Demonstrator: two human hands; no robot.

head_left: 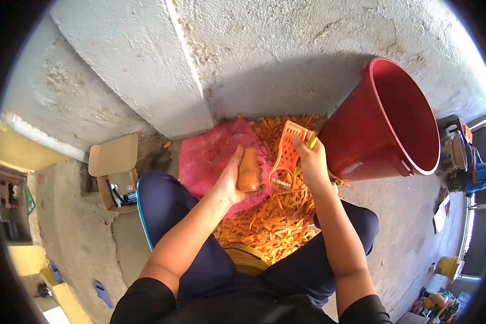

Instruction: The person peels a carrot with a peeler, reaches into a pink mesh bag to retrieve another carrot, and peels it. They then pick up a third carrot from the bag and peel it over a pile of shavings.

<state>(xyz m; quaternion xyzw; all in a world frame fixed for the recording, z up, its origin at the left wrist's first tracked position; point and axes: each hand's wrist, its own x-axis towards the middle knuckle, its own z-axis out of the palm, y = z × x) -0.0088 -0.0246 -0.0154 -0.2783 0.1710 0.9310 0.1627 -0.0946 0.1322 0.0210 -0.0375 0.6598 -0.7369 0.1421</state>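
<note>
My left hand [233, 182] is wrapped around a thick, blunt-ended orange carrot [249, 171], which stands roughly upright in the grip. To its right, my right hand [313, 162] grips an orange plastic peeler [288, 148] with a perforated end; its blade end points down, close to the carrot but apart from it. Something yellow-green shows at my right fingers, partly hidden. Below both hands lies a heap of orange peelings [270, 218]. A pink mesh sack [205, 154] sits behind and left of the carrot; its contents cannot be made out.
A large dark red bucket [345, 135] leans at the right by the rough wall [286, 48]. An open cardboard box [107, 197] with small items stands left of my knee. A yellowish container rim [245, 254] shows between my legs. A blue slipper [103, 294] lies lower left.
</note>
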